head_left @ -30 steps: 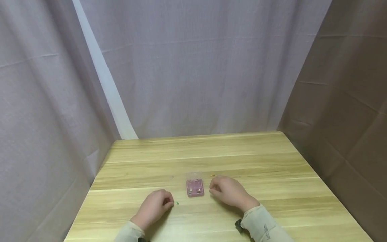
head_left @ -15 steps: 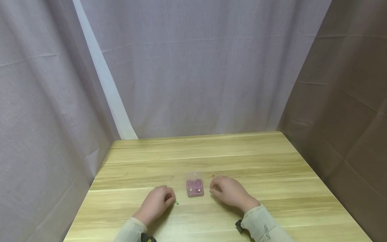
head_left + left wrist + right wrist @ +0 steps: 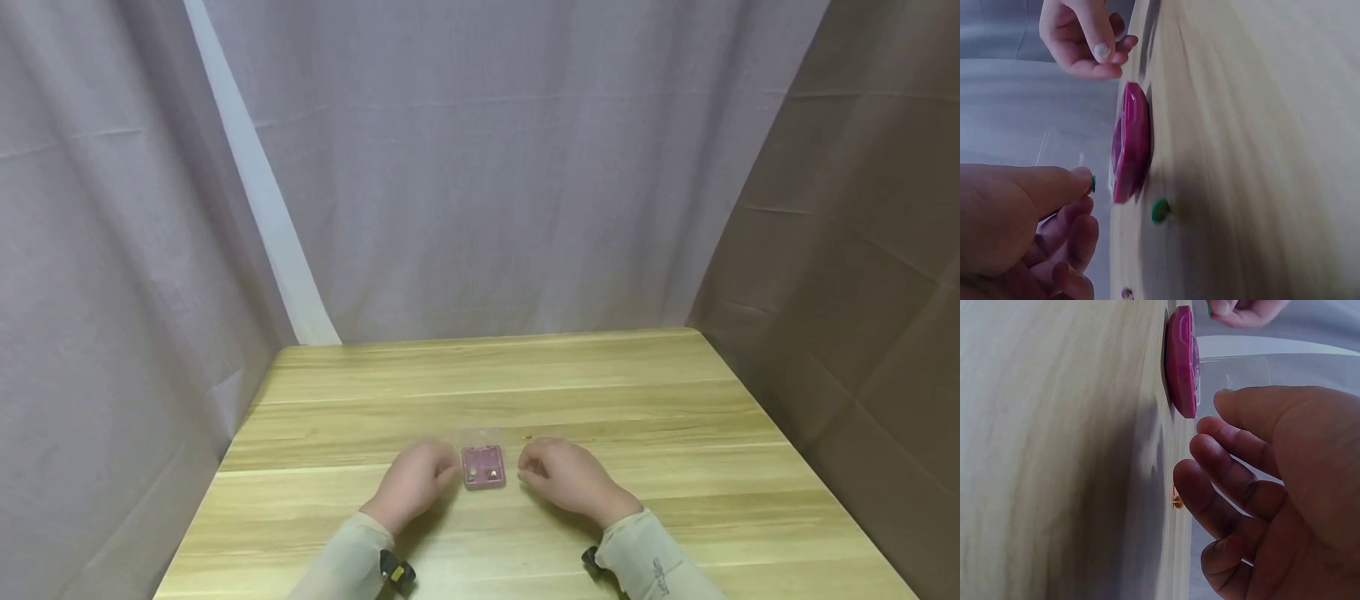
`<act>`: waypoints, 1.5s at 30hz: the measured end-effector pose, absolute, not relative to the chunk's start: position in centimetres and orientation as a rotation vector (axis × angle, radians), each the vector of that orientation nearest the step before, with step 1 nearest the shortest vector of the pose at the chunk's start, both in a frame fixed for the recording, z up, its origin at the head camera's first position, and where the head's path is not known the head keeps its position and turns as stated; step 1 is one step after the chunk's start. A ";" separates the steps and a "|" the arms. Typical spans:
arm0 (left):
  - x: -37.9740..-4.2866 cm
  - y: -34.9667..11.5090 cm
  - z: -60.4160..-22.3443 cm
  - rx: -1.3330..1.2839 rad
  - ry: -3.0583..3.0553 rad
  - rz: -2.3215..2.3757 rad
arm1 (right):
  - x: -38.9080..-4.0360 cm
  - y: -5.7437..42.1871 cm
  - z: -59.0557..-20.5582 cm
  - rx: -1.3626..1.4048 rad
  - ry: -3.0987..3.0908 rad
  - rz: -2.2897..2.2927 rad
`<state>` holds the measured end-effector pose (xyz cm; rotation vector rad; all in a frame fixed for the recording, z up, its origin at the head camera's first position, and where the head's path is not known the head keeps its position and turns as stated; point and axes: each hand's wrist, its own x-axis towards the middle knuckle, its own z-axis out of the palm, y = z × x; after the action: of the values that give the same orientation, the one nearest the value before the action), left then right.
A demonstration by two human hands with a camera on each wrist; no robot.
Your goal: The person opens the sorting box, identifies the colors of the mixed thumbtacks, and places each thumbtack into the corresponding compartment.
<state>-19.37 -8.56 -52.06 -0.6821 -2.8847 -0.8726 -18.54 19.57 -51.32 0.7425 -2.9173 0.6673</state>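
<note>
My left hand pinches a small green disc between thumb and fingertips, just left of a pink case. A second green disc-shaped piece, blurred, shows by the tabletop under that hand in the left wrist view. The case lies with its clear lid folded back; tiny gold and dark pieces sit in its front compartments. On the case's other side, my right hand hovers low with loosely curled fingers and nothing between them.
Behind the right hand lies a small orange piece with a thin pale pin. A tiny purplish piece shows at the bottom of the left wrist view. Grey curtains enclose the wooden table at the back and sides.
My left hand has moved right and away from me, up beside the case. The green speck at its fingertips no longer shows in the head view. My right hand stays almost still.
</note>
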 end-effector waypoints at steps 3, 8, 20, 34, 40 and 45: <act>-19.6 -7.8 -52.1 -0.705 -2.880 -0.852 | -18.5 19.5 -51.3 0.751 -2.913 0.667; -19.9 -7.0 -52.3 -0.741 -2.886 -0.791 | -18.6 19.6 -51.4 0.749 -2.924 0.652; -20.0 -6.1 -52.4 -0.800 -2.893 -0.754 | -18.6 19.5 -51.2 0.737 -2.935 0.641; -19.1 -7.0 -52.1 -0.755 -2.911 -0.799 | -18.5 19.8 -51.7 0.720 -2.941 0.655; -18.6 -8.5 -52.1 -0.716 -2.882 -0.799 | -18.6 19.9 -51.7 0.719 -2.948 0.647; -18.1 -10.0 -52.1 -0.689 -2.860 -0.804 | -18.5 20.0 -51.5 0.716 -2.948 0.653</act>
<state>-18.13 -9.98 -52.06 -0.6892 -2.8596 -0.8044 -18.46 20.04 -51.47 0.7157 -2.9480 0.6530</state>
